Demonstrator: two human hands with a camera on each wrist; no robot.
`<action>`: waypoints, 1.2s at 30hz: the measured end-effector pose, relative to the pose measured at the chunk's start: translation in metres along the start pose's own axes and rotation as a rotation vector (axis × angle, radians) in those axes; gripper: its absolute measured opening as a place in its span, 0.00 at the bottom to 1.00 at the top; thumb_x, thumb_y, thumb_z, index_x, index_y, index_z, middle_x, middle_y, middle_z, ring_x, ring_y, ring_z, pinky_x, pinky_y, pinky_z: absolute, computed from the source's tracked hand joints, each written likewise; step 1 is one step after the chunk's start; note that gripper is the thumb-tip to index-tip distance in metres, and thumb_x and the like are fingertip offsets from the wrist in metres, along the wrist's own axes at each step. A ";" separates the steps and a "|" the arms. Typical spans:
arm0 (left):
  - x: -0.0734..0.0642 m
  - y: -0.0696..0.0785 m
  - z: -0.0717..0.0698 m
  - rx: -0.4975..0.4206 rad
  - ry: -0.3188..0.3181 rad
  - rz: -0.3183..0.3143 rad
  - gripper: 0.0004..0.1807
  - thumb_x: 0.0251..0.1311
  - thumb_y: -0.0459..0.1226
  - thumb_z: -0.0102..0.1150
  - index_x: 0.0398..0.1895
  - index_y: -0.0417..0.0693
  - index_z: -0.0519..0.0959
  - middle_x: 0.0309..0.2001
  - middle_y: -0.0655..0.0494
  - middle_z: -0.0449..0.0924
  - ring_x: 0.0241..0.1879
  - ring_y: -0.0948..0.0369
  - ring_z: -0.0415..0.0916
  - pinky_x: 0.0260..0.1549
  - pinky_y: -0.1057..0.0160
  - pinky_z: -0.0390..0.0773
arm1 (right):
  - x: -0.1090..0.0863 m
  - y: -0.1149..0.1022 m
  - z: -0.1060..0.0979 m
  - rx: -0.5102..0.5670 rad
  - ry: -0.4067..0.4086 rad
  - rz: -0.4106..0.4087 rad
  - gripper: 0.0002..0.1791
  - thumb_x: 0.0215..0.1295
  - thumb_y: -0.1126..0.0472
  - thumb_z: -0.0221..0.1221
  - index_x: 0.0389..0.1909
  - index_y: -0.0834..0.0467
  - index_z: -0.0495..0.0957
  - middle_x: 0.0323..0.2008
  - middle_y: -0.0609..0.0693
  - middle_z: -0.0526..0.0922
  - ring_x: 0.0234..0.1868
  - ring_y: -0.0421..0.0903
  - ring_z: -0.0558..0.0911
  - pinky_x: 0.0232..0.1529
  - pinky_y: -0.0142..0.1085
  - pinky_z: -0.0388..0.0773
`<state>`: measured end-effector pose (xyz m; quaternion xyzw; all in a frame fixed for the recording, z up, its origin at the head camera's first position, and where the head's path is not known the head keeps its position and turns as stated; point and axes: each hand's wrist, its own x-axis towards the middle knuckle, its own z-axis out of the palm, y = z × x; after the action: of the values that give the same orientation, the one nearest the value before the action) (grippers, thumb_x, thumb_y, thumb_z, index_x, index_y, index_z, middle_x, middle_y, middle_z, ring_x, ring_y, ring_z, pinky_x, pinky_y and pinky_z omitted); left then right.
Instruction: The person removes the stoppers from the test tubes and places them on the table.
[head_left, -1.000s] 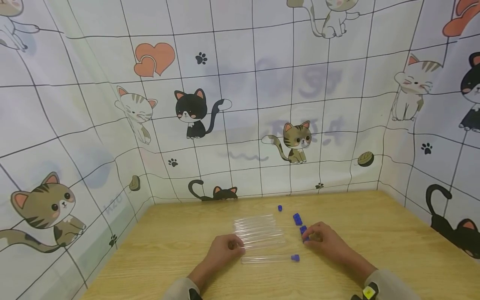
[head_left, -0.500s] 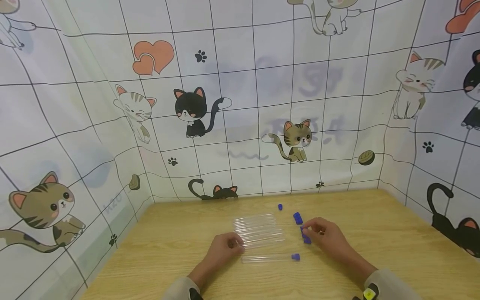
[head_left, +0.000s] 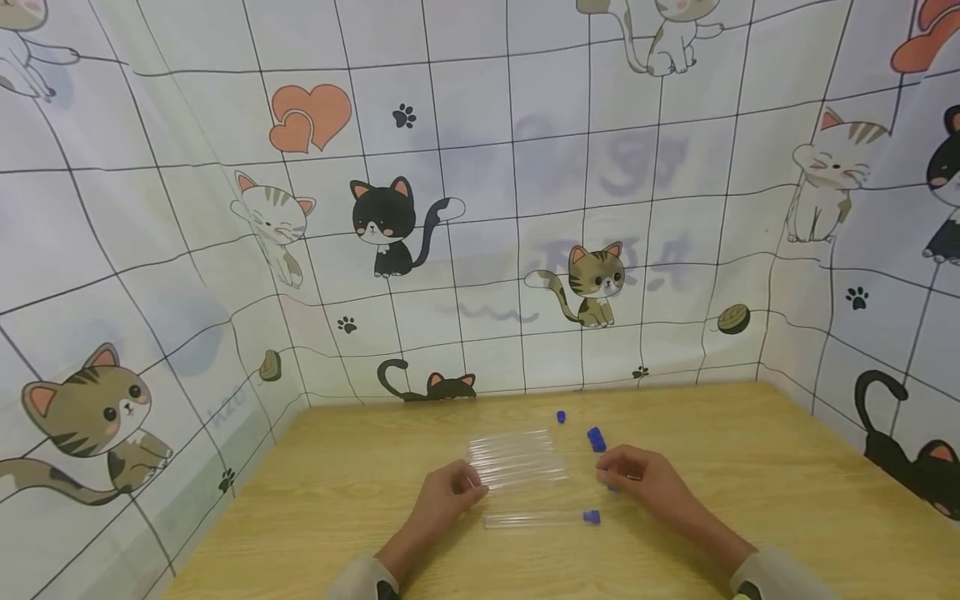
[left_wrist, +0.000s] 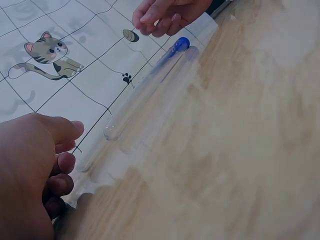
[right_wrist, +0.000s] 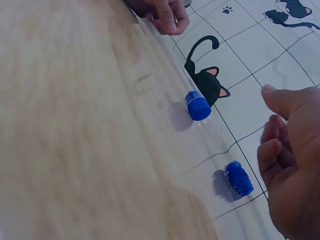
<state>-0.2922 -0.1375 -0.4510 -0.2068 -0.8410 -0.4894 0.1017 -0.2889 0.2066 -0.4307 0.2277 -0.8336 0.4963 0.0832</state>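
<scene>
Several clear test tubes [head_left: 516,454] lie side by side on the wooden table. Nearer the person is a single test tube [head_left: 528,520] with a blue cap [head_left: 592,517] at its right end. My left hand [head_left: 448,492] pinches the left end of the nearest tube in the row with thumb and forefinger. Over by the loose blue caps is my right hand [head_left: 647,477], fingers curled and thumb raised; I cannot tell whether a cap sits between them. One loose blue cap [right_wrist: 239,179] shows beside this hand in the right wrist view, and more caps [head_left: 596,439] lie beyond it.
A small blue cap [head_left: 561,417] lies at the back of the wooden table [head_left: 337,500]. White cloth [head_left: 480,250] printed with cats and grid lines hangs behind the table and along both sides.
My left hand has moved slightly up and away from the person, the nearest tube with it. The right hand lifted a little, then came down left over the caps, hiding part of them.
</scene>
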 end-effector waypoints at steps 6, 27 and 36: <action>-0.006 0.006 0.001 -0.044 -0.014 -0.018 0.08 0.58 0.38 0.65 0.30 0.44 0.76 0.21 0.58 0.74 0.21 0.66 0.71 0.21 0.69 0.72 | -0.004 -0.007 0.004 -0.053 -0.158 0.032 0.14 0.62 0.53 0.64 0.43 0.57 0.79 0.34 0.49 0.80 0.33 0.43 0.78 0.32 0.35 0.76; -0.023 0.009 0.003 -0.008 -0.144 -0.010 0.08 0.52 0.38 0.70 0.31 0.47 0.79 0.23 0.62 0.71 0.24 0.68 0.66 0.24 0.69 0.68 | -0.016 -0.003 0.018 -0.019 -0.235 0.024 0.16 0.55 0.59 0.68 0.43 0.60 0.80 0.35 0.48 0.79 0.32 0.41 0.75 0.32 0.32 0.73; -0.023 0.011 0.004 0.030 -0.143 0.029 0.05 0.55 0.37 0.67 0.30 0.50 0.79 0.26 0.64 0.75 0.27 0.68 0.69 0.28 0.68 0.71 | -0.017 -0.005 0.019 -0.080 -0.241 -0.032 0.09 0.57 0.55 0.66 0.38 0.53 0.81 0.32 0.42 0.79 0.33 0.39 0.76 0.35 0.33 0.73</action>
<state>-0.2669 -0.1354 -0.4530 -0.2518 -0.8502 -0.4594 0.0517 -0.2701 0.1928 -0.4425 0.2955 -0.8531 0.4301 -0.0006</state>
